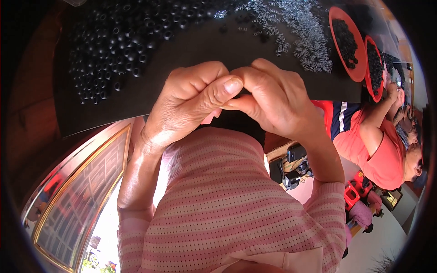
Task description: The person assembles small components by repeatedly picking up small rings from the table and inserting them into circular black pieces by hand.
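My left hand [193,98] and my right hand [277,98] meet over the near edge of the black table [195,52]. Both are closed, with thumbs and fingers pinched together at the tips. Whatever is between them is hidden by the fingers. Beyond my left hand spreads a heap of small black hollow caps [114,50]. Past my right hand lies a pile of small metal coil springs [305,34].
At the table's right side are a red bowl [358,63] and a second red bowl [378,93], both holding small black pieces. A person in a coral shirt [387,157] sits to the right, hands raised. A gold-framed glass door [84,200] stands at left.
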Demonstrator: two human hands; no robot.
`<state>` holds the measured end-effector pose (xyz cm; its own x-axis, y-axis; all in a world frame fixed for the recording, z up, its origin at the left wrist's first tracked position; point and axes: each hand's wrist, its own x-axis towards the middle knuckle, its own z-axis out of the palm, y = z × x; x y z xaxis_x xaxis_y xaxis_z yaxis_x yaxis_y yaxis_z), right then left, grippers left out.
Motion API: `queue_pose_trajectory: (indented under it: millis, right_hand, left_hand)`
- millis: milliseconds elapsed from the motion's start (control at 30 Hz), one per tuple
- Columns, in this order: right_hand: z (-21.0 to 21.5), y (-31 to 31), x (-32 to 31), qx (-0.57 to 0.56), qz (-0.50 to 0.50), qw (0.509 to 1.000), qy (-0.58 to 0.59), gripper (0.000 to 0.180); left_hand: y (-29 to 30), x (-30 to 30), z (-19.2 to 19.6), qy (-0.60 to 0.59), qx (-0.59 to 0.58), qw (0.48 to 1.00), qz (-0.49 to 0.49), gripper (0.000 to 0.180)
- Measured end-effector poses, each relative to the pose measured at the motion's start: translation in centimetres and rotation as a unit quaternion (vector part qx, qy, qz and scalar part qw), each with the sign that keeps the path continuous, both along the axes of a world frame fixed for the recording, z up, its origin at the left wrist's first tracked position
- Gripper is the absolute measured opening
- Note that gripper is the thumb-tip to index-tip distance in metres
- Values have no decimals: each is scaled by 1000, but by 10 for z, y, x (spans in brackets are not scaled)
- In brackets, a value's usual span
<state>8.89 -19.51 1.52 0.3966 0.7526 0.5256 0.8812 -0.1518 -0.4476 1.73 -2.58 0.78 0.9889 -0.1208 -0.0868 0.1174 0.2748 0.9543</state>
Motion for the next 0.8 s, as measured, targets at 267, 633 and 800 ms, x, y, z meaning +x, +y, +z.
queue_pose_trajectory:
  millis: [267,633,800]
  right_hand:
    - [19,0,2,-69,-4,998,-7,39]
    - [11,7,8,-32,30,999,-3,30]
    - [16,8,8,-44,35,998,-28,30]
  left_hand:
    - [3,1,3,-21,22,1000,-9,34]
    - [9,3,11,59,35,997,-31,40]
    - [7,2,8,35,9,999,-21,39]
